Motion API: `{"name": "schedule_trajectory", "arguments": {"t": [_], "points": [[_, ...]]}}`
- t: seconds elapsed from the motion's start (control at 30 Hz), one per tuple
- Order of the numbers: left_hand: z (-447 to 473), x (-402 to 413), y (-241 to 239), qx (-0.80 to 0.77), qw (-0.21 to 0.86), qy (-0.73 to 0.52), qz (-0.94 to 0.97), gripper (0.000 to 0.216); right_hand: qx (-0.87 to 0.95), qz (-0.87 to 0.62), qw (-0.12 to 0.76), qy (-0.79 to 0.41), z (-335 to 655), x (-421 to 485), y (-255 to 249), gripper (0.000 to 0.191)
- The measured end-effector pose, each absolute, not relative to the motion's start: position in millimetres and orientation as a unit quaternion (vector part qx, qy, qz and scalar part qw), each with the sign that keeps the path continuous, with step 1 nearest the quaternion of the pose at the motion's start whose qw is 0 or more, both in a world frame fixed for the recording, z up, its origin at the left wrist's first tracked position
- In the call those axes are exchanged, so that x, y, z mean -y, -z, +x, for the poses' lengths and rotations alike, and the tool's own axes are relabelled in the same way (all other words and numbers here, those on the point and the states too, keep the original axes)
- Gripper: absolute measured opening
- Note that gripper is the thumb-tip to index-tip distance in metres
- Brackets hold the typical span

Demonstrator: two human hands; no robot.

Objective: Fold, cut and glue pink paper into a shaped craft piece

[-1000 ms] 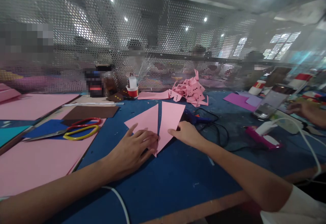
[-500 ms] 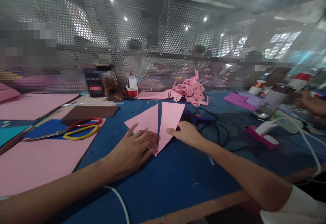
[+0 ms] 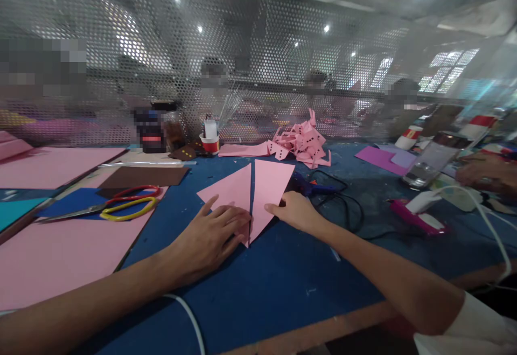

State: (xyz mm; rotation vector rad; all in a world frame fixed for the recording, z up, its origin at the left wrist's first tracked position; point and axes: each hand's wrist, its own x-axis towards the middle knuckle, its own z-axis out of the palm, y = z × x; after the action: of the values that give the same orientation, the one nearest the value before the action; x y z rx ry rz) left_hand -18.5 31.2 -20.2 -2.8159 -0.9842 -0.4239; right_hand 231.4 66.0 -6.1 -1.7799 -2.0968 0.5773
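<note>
Two pink paper triangles lie side by side on the blue table (image 3: 262, 285). My left hand (image 3: 210, 236) lies flat, fingers spread, on the lower part of the left triangle (image 3: 231, 189). My right hand (image 3: 295, 210) rests on the right edge of the right triangle (image 3: 267, 187), fingers curled with the thumb pressing on the paper. A narrow gap of blue shows between the two triangles.
Scissors with red and yellow handles (image 3: 121, 205) lie on pink and blue sheets at left. A glue gun (image 3: 311, 185) with black cord sits right of the triangles. Pink paper scraps (image 3: 301, 142) and a small cup (image 3: 210, 140) stand near the mesh screen. Another person's hand (image 3: 484, 174) is far right.
My hands and the triangles have stayed put. The other person's hand at far right has shifted about.
</note>
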Motion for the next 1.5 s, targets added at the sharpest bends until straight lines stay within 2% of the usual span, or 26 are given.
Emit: {"name": "schedule_trajectory", "arguments": {"t": [0.17, 0.43, 0.53, 0.67, 0.77, 0.87, 0.97, 1.23, 1.5], "points": [[-18, -32, 21, 0.330, 0.062, 0.135, -0.932, 0.032, 0.736, -0.633, 0.147, -0.190, 231, -66, 4, 0.041], [-19, -31, 21, 0.335, 0.058, 0.132, -0.931, 0.031, 0.739, -0.608, 0.172, -0.234, 235, -66, 4, 0.060], [-19, -31, 21, 0.337, 0.059, 0.130, -0.931, 0.032, 0.743, -0.620, 0.188, -0.169, 238, -64, -3, 0.067], [-18, -30, 20, 0.331, 0.062, 0.149, -0.930, 0.029, 0.761, -0.595, 0.260, 0.005, 238, -54, -10, 0.053], [-18, -29, 21, 0.332, 0.066, 0.155, -0.928, 0.029, 0.824, -0.482, 0.295, 0.036, 233, -48, -8, 0.030], [-18, -30, 21, 0.336, 0.066, 0.142, -0.929, 0.029, 0.901, -0.352, 0.252, 0.016, 229, -47, 1, 0.019], [-19, -30, 23, 0.336, 0.068, 0.128, -0.930, 0.029, 0.937, -0.289, 0.197, 0.018, 228, -49, 11, 0.025], [-19, -30, 23, 0.325, 0.086, 0.129, -0.933, 0.031, 0.956, -0.265, 0.104, 0.065, 230, -42, 8, 0.036], [-20, -32, 24, 0.324, 0.089, 0.121, -0.934, 0.032, 0.959, -0.264, 0.081, 0.069, 229, -39, 3, 0.036]]}}
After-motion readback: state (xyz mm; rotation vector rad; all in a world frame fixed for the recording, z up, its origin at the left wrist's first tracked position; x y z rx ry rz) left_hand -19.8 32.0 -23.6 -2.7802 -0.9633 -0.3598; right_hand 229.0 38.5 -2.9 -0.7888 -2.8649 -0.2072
